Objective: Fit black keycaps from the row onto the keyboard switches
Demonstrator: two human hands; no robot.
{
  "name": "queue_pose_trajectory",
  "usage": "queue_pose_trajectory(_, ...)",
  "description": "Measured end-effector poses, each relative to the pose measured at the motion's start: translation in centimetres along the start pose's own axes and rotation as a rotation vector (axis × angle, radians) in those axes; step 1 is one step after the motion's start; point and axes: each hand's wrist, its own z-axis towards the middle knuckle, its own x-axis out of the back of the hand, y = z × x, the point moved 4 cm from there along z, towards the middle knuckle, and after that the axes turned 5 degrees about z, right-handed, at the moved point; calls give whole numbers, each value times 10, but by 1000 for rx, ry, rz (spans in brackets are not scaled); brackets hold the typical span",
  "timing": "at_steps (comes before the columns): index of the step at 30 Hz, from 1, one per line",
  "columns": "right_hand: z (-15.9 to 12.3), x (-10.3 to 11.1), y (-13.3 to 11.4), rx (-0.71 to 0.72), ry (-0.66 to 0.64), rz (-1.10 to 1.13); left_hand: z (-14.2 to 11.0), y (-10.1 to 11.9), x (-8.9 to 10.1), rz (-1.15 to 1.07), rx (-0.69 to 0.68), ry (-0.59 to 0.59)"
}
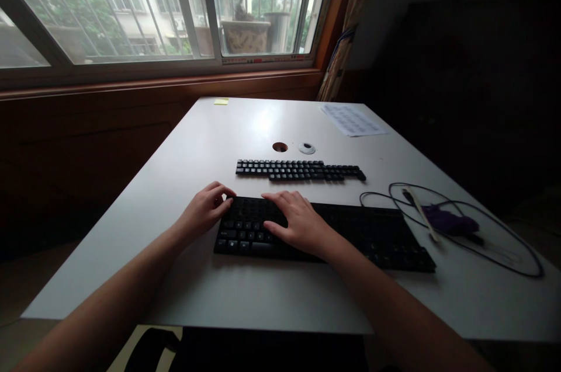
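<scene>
A black keyboard lies near the front of a white table. My left hand is curled at the keyboard's top-left corner, fingertips pinched together there on something I cannot make out. My right hand lies flat on the keys left of the middle, fingers spread. Behind the keyboard several rows of loose black keycaps are laid out on the table.
A black cable loops at the right around a purple object and a pale stick-like tool. A cable hole and its white cap sit mid-table. A printed sheet and yellow note lie at the back.
</scene>
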Motion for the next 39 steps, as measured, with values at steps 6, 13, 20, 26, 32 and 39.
queue_pose_trajectory(6,0,0,1,-11,3,17,0,0,0,-9,-3,-8)
queue_pose_trajectory(13,0,0,2,-11,3,14,-1,0,-1,-18,1,-18)
queue_pose_trajectory(20,1,-1,3,-2,-21,4,-1,-1,0,-15,13,-20)
queue_pose_trajectory(26,0,0,2,-19,-15,6,-1,0,-1,-21,14,-20)
queue_pose_trajectory(32,1,0,3,13,27,25,-1,-1,0,-19,10,-16)
queue_pose_trajectory(39,-5,16,-18,337,158,174,0,-4,-2,-33,8,-13)
